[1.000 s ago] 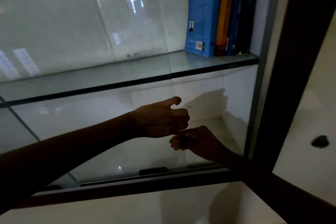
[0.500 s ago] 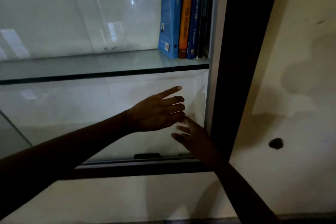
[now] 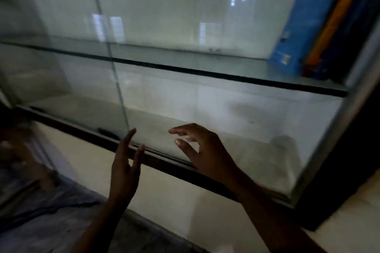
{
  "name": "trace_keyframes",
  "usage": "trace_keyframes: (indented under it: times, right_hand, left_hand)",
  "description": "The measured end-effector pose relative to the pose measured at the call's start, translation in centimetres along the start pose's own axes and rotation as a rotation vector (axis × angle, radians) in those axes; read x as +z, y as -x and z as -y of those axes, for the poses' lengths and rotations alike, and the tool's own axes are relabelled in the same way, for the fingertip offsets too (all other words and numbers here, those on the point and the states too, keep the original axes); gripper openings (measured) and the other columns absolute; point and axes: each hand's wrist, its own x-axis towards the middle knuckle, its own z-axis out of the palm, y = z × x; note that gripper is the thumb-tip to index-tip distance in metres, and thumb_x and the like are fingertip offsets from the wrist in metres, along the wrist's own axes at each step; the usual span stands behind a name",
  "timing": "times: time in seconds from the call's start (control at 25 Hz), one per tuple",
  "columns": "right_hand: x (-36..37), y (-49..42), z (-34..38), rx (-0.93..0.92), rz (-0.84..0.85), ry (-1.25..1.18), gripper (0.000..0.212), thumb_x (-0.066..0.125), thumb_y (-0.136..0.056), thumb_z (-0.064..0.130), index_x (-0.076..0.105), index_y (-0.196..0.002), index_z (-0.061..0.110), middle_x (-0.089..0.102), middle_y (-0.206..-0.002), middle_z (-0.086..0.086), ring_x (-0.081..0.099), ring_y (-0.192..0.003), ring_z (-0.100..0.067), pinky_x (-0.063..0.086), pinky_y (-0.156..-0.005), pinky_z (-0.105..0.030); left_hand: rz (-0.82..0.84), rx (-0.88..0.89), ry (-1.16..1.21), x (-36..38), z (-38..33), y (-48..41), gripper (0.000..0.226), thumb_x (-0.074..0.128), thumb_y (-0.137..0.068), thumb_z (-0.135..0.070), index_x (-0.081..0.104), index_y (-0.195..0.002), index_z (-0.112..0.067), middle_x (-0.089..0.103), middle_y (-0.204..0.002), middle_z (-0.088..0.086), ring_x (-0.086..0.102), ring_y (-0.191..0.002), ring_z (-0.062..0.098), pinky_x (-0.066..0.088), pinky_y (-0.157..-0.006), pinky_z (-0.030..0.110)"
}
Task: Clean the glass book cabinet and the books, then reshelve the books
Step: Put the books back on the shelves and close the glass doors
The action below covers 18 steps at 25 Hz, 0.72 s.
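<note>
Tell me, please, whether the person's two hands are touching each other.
Apart. The head view shows cabinet glass and dark frame plainly visible between the left hand and the right hand.

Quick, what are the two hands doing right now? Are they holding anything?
Left hand: open, fingers straight, holding nothing.
Right hand: open, fingers spread, holding nothing.

Noted a cream wall (image 3: 176, 197) low in view; noted a bluish creased surface (image 3: 47, 209) lower left. Could not tell its kind; blurred.
</note>
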Motion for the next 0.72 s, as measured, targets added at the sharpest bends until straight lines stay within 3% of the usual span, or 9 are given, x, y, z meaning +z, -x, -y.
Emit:
trace_keyframes:
  times: [0.08,0.16,0.28,0.4,0.52,0.6,0.64,0.72]
  right_hand:
    - [3.3,-5.3,0.7,-0.150,0.127,0.088,0.025,0.056,-0.091,0.017,0.063,-0.115,0.017,0.062,-0.116,0.002,0.056,-0.109,-0.009,0.044,-0.095,-0.021]
    - [7.3,-10.1,1.3,-0.255,0.231,0.156,0.026,0.056,-0.091,0.015,0.063,-0.115,0.014,0.061,-0.116,-0.003,0.056,-0.110,-0.016,0.044,-0.095,-0.028]
    - [15.0,-16.2,2.5,-0.327,0.420,0.216,0.029,0.056,-0.091,0.016,0.061,-0.119,0.011,0.058,-0.122,-0.006,0.053,-0.113,-0.021,0.043,-0.097,-0.032]
    - [23.5,-23.0,3.6,-0.418,0.542,0.309,0.037,0.053,-0.093,0.019,0.053,-0.129,0.014,0.050,-0.135,-0.005,0.044,-0.124,-0.020,0.036,-0.103,-0.033]
    - [31.7,-30.3,5.0,-0.535,0.607,0.469,0.041,0.054,-0.091,0.017,0.051,-0.131,0.008,0.048,-0.138,-0.012,0.044,-0.126,-0.026,0.037,-0.104,-0.038]
    - [36.7,-34.8,5.0,-0.590,0.663,0.598,0.039,0.054,-0.084,0.016,0.059,-0.120,0.001,0.056,-0.126,-0.022,0.055,-0.113,-0.036,0.046,-0.094,-0.048]
    - [38.9,-36.8,4.2,-0.591,0.656,0.628,0.039,0.051,-0.083,0.016,0.061,-0.117,0.000,0.057,-0.123,-0.023,0.058,-0.110,-0.038,0.047,-0.092,-0.052]
    - [42.8,-40.7,4.5,-0.594,0.679,0.727,0.040,0.046,-0.089,0.016,0.053,-0.127,0.004,0.046,-0.138,-0.019,0.045,-0.126,-0.033,0.032,-0.108,-0.049]
  left_hand:
    - [-0.176,-0.160,0.061,-2.7,3.3,-1.5,0.050,0.050,-0.091,-0.041,0.045,-0.134,-0.015,0.046,-0.137,0.004,0.043,-0.125,0.015,0.033,-0.103,0.026]
    - [-0.264,-0.237,0.044,-5.4,6.8,-3.7,0.050,0.048,-0.094,-0.040,0.045,-0.134,-0.011,0.046,-0.135,0.003,0.040,-0.125,0.012,0.031,-0.103,0.025]
    - [-0.311,-0.359,0.079,-10.3,12.2,-7.2,0.048,0.042,-0.094,-0.032,0.041,-0.138,-0.014,0.040,-0.137,-0.004,0.037,-0.129,0.013,0.030,-0.110,0.035]
    - [-0.380,-0.408,0.176,-16.5,18.7,-11.9,0.042,0.038,-0.099,-0.018,0.038,-0.139,-0.006,0.037,-0.145,0.009,0.034,-0.134,0.023,0.026,-0.113,0.040]
    - [-0.439,-0.462,0.267,-22.8,24.6,-17.8,0.039,0.030,-0.100,-0.004,0.031,-0.139,0.004,0.032,-0.146,0.021,0.031,-0.137,0.034,0.027,-0.111,0.027]
    - [-0.498,-0.467,0.303,-25.5,26.8,-21.2,0.038,0.031,-0.097,0.007,0.031,-0.135,0.013,0.032,-0.143,0.026,0.031,-0.135,0.037,0.029,-0.094,0.000]
    - [-0.506,-0.433,0.351,-26.3,27.6,-22.3,0.037,0.032,-0.096,0.010,0.033,-0.132,0.016,0.034,-0.141,0.026,0.032,-0.134,0.036,0.028,-0.084,-0.007]
    - [-0.545,-0.432,0.410,-28.2,28.7,-24.9,0.037,0.035,-0.096,0.008,0.036,-0.133,0.010,0.037,-0.139,0.021,0.036,-0.130,0.029,0.027,-0.082,-0.006]
